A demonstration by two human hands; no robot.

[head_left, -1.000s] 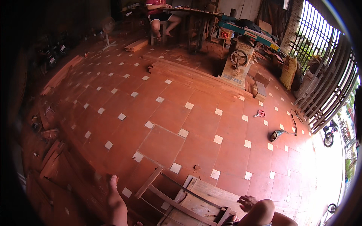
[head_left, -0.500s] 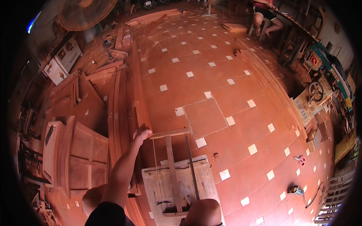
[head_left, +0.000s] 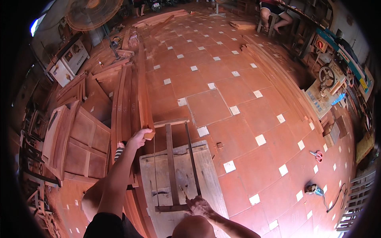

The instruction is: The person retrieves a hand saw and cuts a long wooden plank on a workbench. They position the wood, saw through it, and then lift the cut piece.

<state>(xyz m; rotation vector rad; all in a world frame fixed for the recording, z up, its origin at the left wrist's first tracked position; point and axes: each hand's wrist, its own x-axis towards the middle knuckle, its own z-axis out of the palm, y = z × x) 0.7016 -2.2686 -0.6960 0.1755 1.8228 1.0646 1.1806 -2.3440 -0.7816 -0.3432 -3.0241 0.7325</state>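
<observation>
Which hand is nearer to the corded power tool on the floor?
Right. The right hand is at the wooden frame, left of the power tool; the left hand is farther left and forward, at the end of a long board.

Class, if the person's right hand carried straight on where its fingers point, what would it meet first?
Probably the stick, which the right hand may already touch, then the frame's middle bar; depth is unclear.
</observation>
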